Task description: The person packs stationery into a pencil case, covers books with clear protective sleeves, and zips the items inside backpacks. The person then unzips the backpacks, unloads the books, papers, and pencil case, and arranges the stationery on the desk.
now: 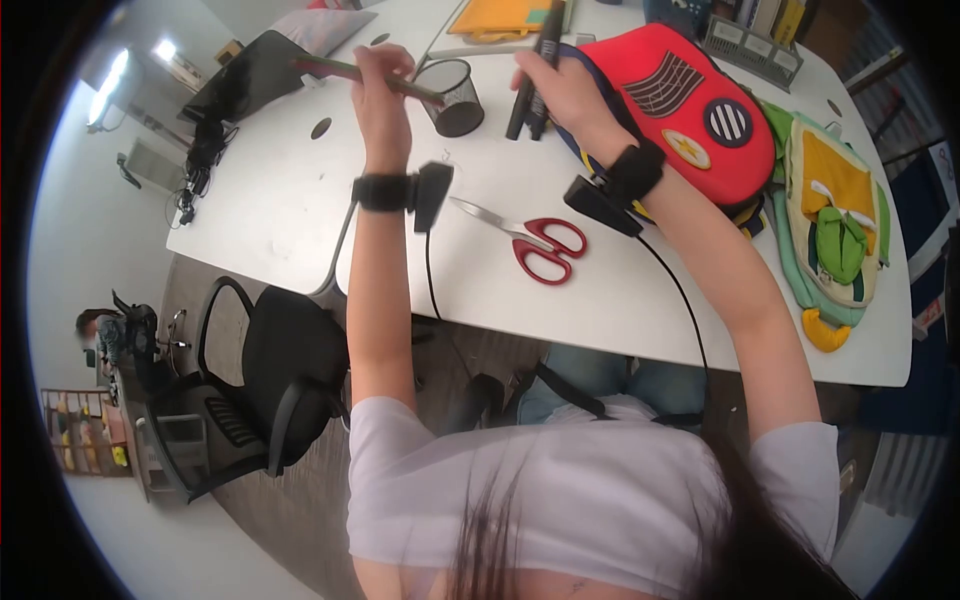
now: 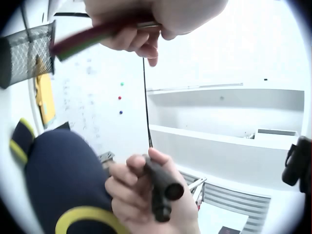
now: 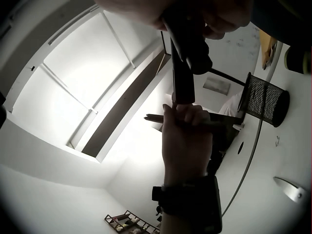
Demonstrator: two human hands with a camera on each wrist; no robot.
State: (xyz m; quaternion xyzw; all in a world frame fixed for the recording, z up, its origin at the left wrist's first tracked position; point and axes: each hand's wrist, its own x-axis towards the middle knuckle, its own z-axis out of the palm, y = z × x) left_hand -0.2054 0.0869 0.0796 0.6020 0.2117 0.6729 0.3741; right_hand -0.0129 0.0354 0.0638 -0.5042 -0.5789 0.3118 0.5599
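Note:
My left hand (image 1: 382, 110) grips a red and a green pencil (image 1: 328, 68), held crosswise above the table, with one end close by the rim of a black mesh pen cup (image 1: 457, 105). The cup stands on the white table just right of that hand. To its right, my right hand (image 1: 575, 98) holds black markers (image 1: 549, 42) upright; the left wrist view shows two marker ends (image 2: 171, 191) side by side. Red-handled scissors (image 1: 540, 243) lie on the table below and between the hands, blades pointing left.
A red backpack (image 1: 655, 65) lies right of my right hand, with a green and yellow bag (image 1: 840, 225) beyond it. A grey basket (image 1: 752, 50) and a yellow pouch (image 1: 498, 16) are at the back. Black cables (image 1: 198, 165) lie at the left edge, near an office chair (image 1: 285, 350).

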